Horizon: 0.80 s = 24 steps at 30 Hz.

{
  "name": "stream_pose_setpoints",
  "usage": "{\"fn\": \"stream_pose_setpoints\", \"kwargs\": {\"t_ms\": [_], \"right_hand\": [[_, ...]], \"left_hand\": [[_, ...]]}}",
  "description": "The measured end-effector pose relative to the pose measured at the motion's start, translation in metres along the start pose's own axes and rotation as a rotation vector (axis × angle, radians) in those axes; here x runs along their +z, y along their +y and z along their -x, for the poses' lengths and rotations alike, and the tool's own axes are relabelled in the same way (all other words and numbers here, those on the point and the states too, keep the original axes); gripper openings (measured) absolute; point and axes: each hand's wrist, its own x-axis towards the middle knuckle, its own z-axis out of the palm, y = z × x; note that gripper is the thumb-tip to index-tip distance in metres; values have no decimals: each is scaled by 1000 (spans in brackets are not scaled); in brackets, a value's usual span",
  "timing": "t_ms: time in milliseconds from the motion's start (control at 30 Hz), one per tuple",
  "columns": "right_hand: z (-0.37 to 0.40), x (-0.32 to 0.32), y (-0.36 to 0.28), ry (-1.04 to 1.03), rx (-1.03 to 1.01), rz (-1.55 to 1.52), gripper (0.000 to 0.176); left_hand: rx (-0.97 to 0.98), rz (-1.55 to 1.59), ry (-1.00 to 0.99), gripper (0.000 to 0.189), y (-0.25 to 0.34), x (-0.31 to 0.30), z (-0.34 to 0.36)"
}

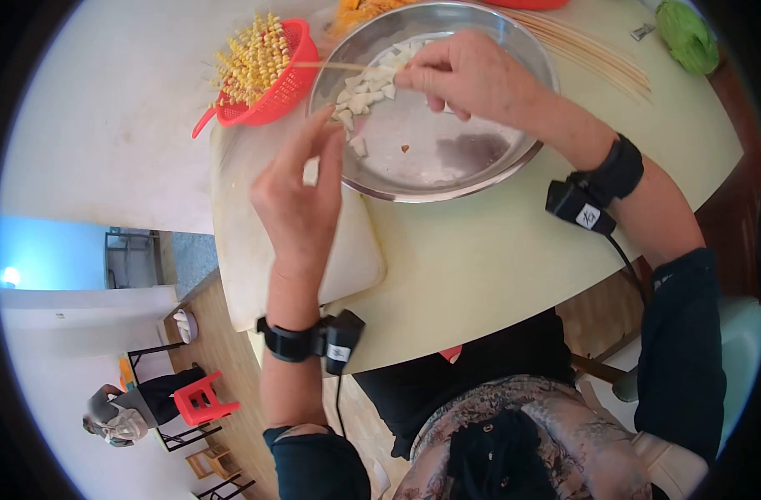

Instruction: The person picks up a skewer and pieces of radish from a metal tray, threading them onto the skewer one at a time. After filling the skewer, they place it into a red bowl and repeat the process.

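A wide steel basin [489,171] holds white cut pieces [360,98] along its left side and a small brown bit [405,148] on its bottom. Over the basin, my right hand [472,79] pinches a thin wooden skewer [335,65] that points left. My left hand [301,179] is raised at the basin's left rim, its thumb and index finger apart, with nothing visible between them. At the upper left, a red colander [293,83] holds many skewers threaded with yellow and white pieces [255,62].
Loose bare skewers [589,52] lie right of the basin. A green vegetable [687,37] is at the far right. Under my left arm is a white board [355,258]. Across the room, a person [122,414] is beside a red stool [204,399].
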Motion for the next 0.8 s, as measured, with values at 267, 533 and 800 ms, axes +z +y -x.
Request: {"fn": "stream_pose_setpoints", "kwargs": {"t_ms": [267,533,800], "right_hand": [[-7,-7,19,40,104,-19,31],[-10,2,33,109,-82,166,29],[-9,0,24,87,-88,188,29]], "left_hand": [[76,-352,-546,21,-43,36,-52],[141,-487,-635,14,-64,57,-59],[-527,276,-246,17,-42,21,-41]]}}
